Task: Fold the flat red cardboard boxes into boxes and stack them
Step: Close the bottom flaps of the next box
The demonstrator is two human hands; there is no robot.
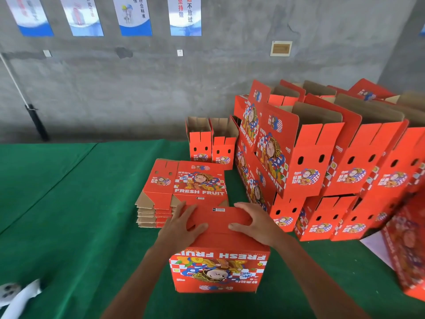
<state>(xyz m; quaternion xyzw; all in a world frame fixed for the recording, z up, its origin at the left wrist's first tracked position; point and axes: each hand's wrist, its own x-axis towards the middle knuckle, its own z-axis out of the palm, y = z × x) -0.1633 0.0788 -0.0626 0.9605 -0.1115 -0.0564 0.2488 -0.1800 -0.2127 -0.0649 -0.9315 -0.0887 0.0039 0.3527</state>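
Pressing down on the box being folded (219,252), both hands are right on top of it, close in front of the person on the green table cover (69,203). Its printed face reads "FRESH FRUIT" upside down, so the box stands inverted with its bottom flaps up. Left hand (184,223) lies flat on the left flap, fingers straight and spread, thumb pointing in toward the middle. Right hand (254,221) lies on the right flap, fingers gently bent over the far edge, thumb aimed at the other one; neither hand clamps anything, both just press. Just behind sits the pile of flat boxes (184,192), print side up. Further back, two small opened boxes (211,146) stand upright side by side. Off to the right, the stack of folded boxes (322,169) rises in layers, top flaps open, against the grey wall (138,88) with posters (135,14).
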